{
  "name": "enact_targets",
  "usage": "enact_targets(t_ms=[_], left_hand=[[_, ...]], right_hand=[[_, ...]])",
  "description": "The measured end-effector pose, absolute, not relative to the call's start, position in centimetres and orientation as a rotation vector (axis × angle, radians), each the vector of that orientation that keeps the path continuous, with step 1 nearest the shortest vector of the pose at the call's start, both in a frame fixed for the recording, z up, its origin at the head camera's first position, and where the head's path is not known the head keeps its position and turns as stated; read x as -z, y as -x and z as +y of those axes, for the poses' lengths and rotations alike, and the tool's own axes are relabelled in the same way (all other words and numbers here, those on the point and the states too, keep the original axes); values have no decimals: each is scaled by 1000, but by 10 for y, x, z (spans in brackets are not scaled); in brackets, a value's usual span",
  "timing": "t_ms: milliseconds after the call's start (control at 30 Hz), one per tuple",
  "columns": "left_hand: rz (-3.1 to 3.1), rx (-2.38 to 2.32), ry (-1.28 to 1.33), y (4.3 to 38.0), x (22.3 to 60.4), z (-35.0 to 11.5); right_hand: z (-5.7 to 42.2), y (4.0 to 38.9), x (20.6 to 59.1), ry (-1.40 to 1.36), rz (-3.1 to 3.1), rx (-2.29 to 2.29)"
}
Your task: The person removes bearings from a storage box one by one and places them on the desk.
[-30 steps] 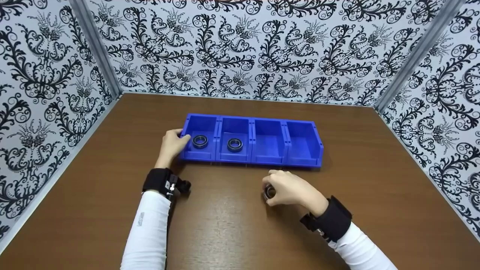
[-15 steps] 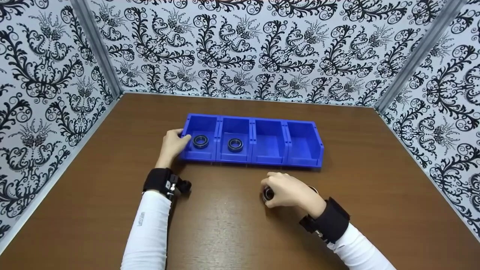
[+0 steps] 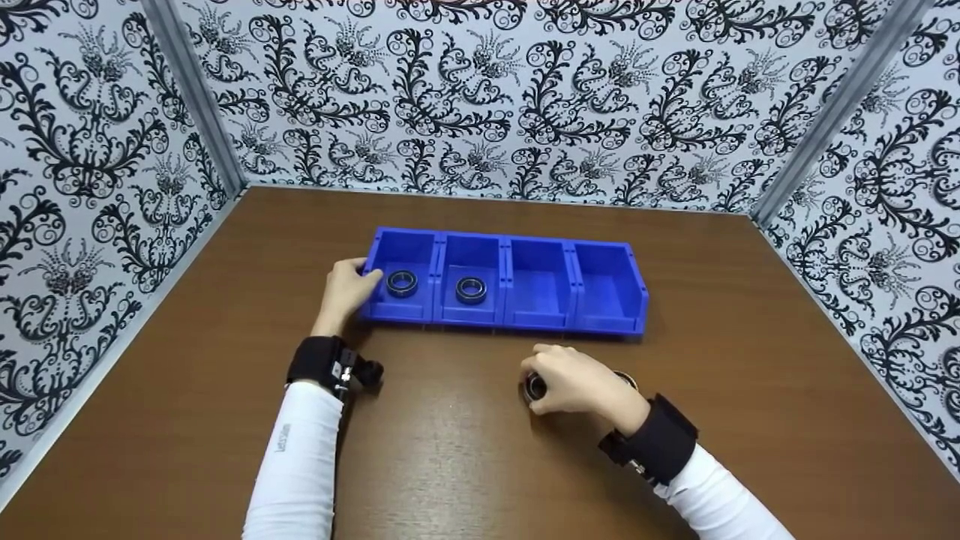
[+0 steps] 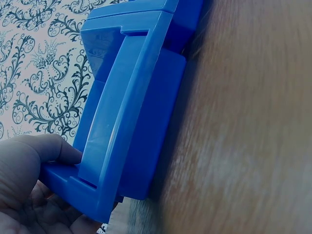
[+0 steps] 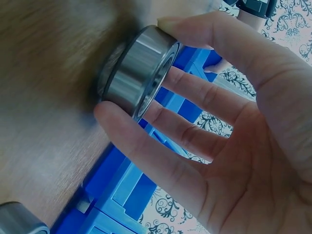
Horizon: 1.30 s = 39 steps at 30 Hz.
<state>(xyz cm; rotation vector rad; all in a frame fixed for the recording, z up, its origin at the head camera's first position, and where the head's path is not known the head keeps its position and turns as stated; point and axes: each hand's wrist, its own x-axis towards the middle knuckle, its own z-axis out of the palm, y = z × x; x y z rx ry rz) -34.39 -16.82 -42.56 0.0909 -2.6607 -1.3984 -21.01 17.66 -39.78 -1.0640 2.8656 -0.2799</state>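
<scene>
My left hand (image 3: 347,294) grips the left side wall of a row of blue bins (image 3: 574,324); the left wrist view shows the thumb over the wall's edge. In the leftmost bin lies a ball bearing (image 3: 402,284), and a second bearing (image 3: 471,290) lies in the bin beside it. Nearer the front, my right hand (image 3: 581,381) holds another bearing (image 5: 136,68) by its outer rim, between thumb and fingers, at the tabletop. Partly hidden behind that hand is one more bearing (image 3: 627,380), its edge also visible in the right wrist view's lower left corner.
The brown tabletop (image 3: 435,457) carries the bins. Patterned panels (image 3: 480,97) stand at the back and both sides, with grey posts (image 3: 196,97) at the corners. Both wrists wear black camera straps (image 3: 654,442).
My right hand, with the bearing, has shifted very slightly left and toward the front. The edge of the bearing behind it has come into sight. My left hand stays on the bin wall.
</scene>
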Motion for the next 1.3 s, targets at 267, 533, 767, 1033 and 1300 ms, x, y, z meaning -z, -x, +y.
enact_targets(t_ms=[267,533,767,1033,1300], left_hand=[[-2658,1374,-77,344,426,-168],[-2659,1384,-67,344,425,-169],[-2668,1387,-73,345,425,-169],[-2669,1397,-87,345,425,-169],[-2664,1373,-80,343,425,-168]], right_hand=[[175,211,398,1094,2879,266],[175,213,400,1086,2883,265],[174,212,402,1067,2882,267],[174,212,403,1059,2890,261],[174,209,404,1022,2912,260]])
